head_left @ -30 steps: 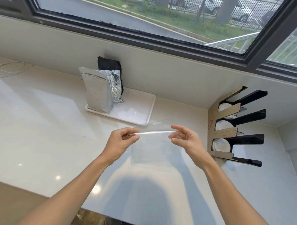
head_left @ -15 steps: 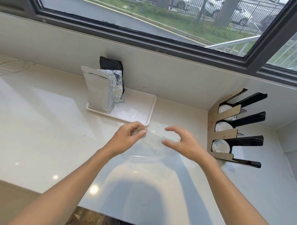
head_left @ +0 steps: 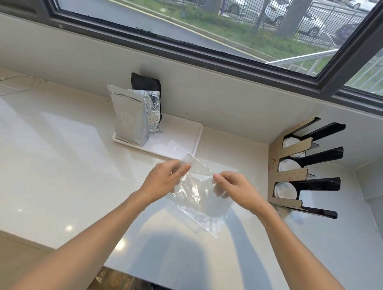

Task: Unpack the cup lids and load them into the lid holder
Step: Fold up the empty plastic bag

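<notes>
No wording can be read anywhere. Faint embossed marks sit on the front of the upright silver foil pouch (head_left: 130, 121), beyond the left hand (head_left: 163, 179); reddish printing on the brown cardboard-sided lid holder (head_left: 294, 168), right of the right hand (head_left: 239, 190), is illegible.

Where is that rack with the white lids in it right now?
The lid holder stands at the far right of the head view, in the counter's corner by the wall, right of the clear plastic bag held in both hands.
</notes>
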